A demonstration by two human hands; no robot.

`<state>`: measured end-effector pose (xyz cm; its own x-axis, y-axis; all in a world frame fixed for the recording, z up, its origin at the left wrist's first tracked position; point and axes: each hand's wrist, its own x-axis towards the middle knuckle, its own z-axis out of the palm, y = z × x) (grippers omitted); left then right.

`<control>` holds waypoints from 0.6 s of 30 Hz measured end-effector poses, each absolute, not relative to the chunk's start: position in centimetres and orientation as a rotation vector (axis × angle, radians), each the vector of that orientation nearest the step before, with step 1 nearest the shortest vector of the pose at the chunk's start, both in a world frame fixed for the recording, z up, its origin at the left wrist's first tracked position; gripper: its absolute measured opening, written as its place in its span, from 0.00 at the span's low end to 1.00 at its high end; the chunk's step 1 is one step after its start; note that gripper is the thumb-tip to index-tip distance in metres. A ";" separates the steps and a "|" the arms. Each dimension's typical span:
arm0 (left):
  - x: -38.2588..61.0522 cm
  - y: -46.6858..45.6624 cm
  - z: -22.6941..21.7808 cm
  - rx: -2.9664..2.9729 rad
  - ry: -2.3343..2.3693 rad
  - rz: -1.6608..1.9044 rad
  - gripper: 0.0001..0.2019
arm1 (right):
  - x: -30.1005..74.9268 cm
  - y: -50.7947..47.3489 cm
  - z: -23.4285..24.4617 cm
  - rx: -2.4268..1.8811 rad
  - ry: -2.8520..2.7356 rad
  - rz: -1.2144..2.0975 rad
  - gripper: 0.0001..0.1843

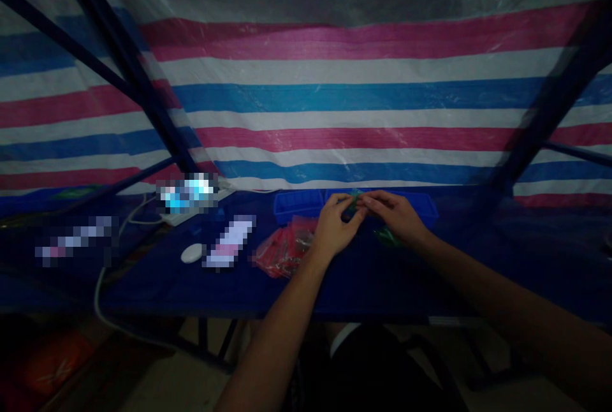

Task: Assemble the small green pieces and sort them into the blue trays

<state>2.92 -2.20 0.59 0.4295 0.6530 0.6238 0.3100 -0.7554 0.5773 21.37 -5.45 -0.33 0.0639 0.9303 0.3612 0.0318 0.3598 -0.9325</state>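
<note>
My left hand point(335, 224) and my right hand point(394, 215) meet over the blue table, fingertips pinched together. Between them is a small green plastic piece point(356, 194), which looks like thin film; its exact kind is too dim to make out. Just below my right hand, another crumpled green plastic piece point(388, 237) lies on the table. Clear pink plastic bags point(282, 251) are heaped left of my left wrist, partly covered by it. Behind my hands stand a small blue tray point(291, 209) and a wider blue tray point(425, 206), whose contents are mostly hidden.
A round white object point(192, 253) lies left of the pink bags, beside a blurred-out flat item point(230, 241). Farther back a white power strip point(194, 213) has a cable running off the table point(201, 297). Dark metal posts point(129, 80) and striped sheeting point(335, 93) enclose the table.
</note>
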 end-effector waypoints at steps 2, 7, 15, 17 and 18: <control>2.9 -2.1 0.5 2.302 0.850 1.259 0.13 | 21.1 -5.6 -0.2 -0.942 -1.323 0.911 0.19; 2.9 -1.9 0.4 2.248 0.887 1.322 0.12 | 21.2 -5.6 -0.1 -1.023 -1.303 0.794 0.21; 3.2 -1.8 0.4 2.022 0.808 1.331 0.17 | 21.5 -5.2 -0.6 -1.020 -1.288 0.805 0.29; 3.2 -1.9 0.4 2.047 0.817 1.356 0.17 | 21.6 -5.2 -0.8 -1.006 -1.292 0.859 0.26; 3.2 -2.0 0.5 2.074 0.837 1.395 0.17 | 21.6 -5.1 -0.9 -1.013 -1.292 0.870 0.24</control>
